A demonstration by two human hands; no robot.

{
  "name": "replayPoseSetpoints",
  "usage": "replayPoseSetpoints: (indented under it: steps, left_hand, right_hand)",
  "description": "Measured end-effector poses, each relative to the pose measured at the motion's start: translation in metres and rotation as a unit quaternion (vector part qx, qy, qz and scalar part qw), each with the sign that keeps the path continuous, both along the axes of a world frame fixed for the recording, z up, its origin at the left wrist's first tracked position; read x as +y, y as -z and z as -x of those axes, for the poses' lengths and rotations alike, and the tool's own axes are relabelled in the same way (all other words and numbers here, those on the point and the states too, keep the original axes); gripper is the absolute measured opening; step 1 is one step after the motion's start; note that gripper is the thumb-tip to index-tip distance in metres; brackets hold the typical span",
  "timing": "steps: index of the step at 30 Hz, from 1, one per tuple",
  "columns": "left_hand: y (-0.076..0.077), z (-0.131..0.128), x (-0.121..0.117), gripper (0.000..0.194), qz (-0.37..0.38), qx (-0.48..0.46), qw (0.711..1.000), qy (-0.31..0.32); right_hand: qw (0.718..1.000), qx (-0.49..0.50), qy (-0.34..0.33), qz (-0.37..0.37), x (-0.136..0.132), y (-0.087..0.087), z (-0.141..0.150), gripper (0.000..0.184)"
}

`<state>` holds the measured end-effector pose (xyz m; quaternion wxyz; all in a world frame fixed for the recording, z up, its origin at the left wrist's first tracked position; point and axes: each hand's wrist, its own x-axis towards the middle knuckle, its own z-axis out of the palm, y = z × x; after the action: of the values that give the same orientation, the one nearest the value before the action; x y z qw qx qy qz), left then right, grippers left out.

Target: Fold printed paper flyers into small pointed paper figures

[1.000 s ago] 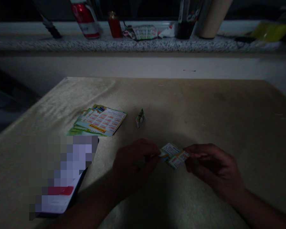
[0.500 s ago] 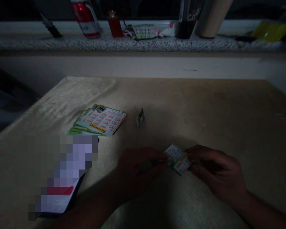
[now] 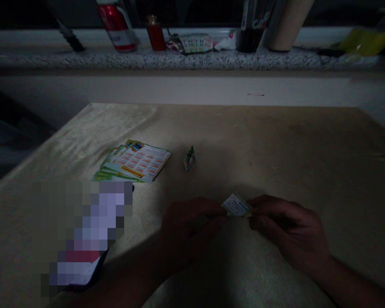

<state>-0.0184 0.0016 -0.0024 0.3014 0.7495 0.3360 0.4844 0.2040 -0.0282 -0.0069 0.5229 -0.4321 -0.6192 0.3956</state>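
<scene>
Between my two hands is a small printed paper card (image 3: pixel 235 204), white with green edges and dark lines of text. My left hand (image 3: pixel 189 226) pinches its left corner between thumb and fingers. At the opposite corner, my right hand (image 3: pixel 290 233) grips it the same way. The card looks folded over along its near edge, just above the tabletop. Beyond my hands, a small folded piece of printed paper (image 3: pixel 190 159) stands on the table. A fanned stack of printed cards (image 3: pixel 143 160) with red number grids lies to its left.
A phone (image 3: pixel 93 239), largely pixelated, lies at the left of the table (image 3: pixel 276 141). On the speckled sill (image 3: pixel 141 60) behind stand a red and white can (image 3: pixel 118 28), a small red bottle (image 3: pixel 155 34), a dark cola bottle (image 3: pixel 252 30) and crumpled paper (image 3: pixel 197 43).
The card's near half, which showed earlier, has folded out of sight, leaving a smaller shape. My left hand has shifted slightly right, and the hands are a bit closer together.
</scene>
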Motion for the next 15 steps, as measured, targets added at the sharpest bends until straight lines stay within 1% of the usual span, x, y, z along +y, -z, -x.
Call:
replayPoseSetpoints:
  steps: [4,7,9,12,15]
  left_hand:
    - [0.0006,0.0001,0.0017,0.009,-0.003,0.010,1.000,-0.008]
    - [0.0010,0.0001,0.0020,0.008,-0.001,0.002,1.000,0.013]
    - [0.0015,-0.0001,0.0009,0.009,0.002,-0.014,1.000,0.017]
    - [0.0019,-0.0008,-0.0023,0.012,0.033,-0.024,0.999,0.008]
    - [0.0010,-0.0027,-0.0059,0.013,0.068,-0.035,0.997,-0.006]
  right_hand:
    - [1.000,0.009,-0.001,0.013,-0.0002,0.0010,0.0017,0.026]
    - [1.000,0.018,-0.012,0.005,0.0000,0.0023,0.0021,0.029]
    - [1.000,0.010,-0.018,-0.008,0.0003,0.0029,0.0017,0.027]
    - [1.000,-0.004,-0.011,-0.020,0.0005,0.0025,0.0020,0.025]
    - [1.000,0.006,-0.004,-0.021,0.0002,0.0008,0.0048,0.023]
